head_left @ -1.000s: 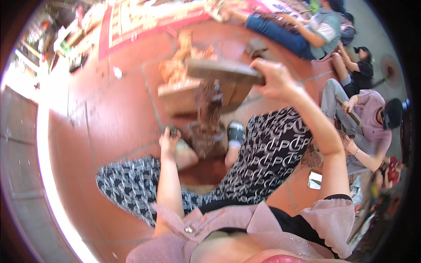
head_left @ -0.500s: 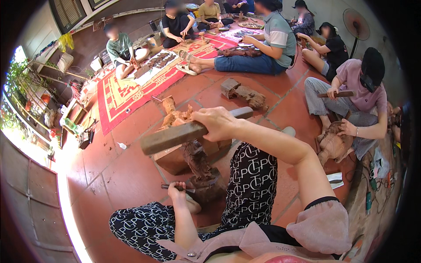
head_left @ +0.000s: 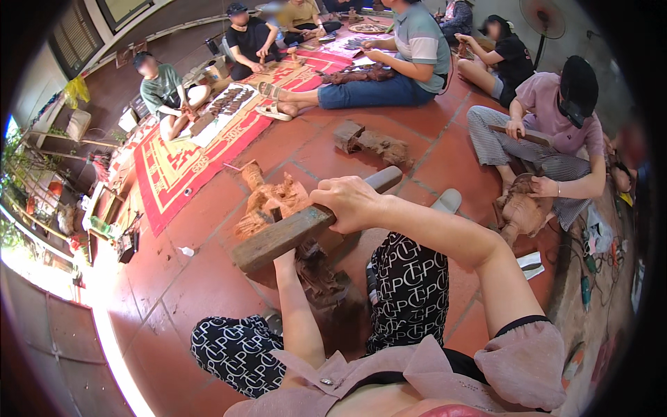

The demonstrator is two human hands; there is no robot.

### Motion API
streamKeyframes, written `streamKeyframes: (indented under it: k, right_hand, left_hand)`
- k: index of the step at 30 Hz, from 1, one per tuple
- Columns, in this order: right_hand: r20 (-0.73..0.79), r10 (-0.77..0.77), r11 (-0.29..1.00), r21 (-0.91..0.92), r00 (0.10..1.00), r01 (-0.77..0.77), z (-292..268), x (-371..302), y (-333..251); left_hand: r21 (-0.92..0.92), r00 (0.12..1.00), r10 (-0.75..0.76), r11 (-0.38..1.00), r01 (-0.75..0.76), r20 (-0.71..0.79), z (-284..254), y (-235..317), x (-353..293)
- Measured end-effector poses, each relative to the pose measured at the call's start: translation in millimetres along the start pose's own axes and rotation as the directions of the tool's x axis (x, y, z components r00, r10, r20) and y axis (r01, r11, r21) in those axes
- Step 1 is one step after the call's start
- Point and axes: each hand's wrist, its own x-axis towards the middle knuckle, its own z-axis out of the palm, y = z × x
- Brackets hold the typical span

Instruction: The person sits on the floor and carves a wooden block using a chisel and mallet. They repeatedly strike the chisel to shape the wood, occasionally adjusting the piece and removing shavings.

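Brown carving (head_left: 325, 283): rough, deeply cut, between the legs (head_left: 411, 292), upper part hidden behind the mallet (head_left: 281, 244). Right hand (head_left: 347, 201) clamped around mallet, near its middle. Left hand (head_left: 285, 261) mostly covered by mallet; cannot tell its grip. Orange carving (head_left: 267, 198) bounds the far side, legs the left and right; floor (head_left: 174, 295) extends left. Brown carving's long axis: near right to far left. Mallet's: near left to far right.

This looks like a wood-carving workshop: several people (head_left: 545, 97) sit on a tiled floor (head_left: 187, 295) among carved wooden figures (head_left: 261, 192) and wooden bars (head_left: 286, 239).
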Motion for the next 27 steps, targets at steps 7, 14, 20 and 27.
streamKeyframes:
  k: [7, 14, 20, 27]
  right_hand:
    - [0.017, 0.181, 0.976, -0.127, 0.983, -0.177, 25, 10, 56]
    - [-0.302, 0.458, 0.873, -0.027, 0.836, -0.488, 41, 26, 114]
    - [-0.390, 0.699, 0.699, 0.193, 0.600, -0.689, 30, -24, 95]
    - [0.108, 0.912, 0.343, 0.326, 0.395, -0.881, 144, -227, 142]
  left_hand:
    - [0.021, 0.977, -0.185, 0.983, 0.184, 0.107, 7, 24, -9]
    - [-0.061, 0.949, -0.311, 0.948, 0.313, 0.052, 17, 40, -12]
    - [0.009, 0.966, -0.254, 0.967, 0.254, 0.056, 18, 39, -18]
    - [0.073, 0.984, -0.144, 0.988, 0.137, 0.104, 19, 9, -2]
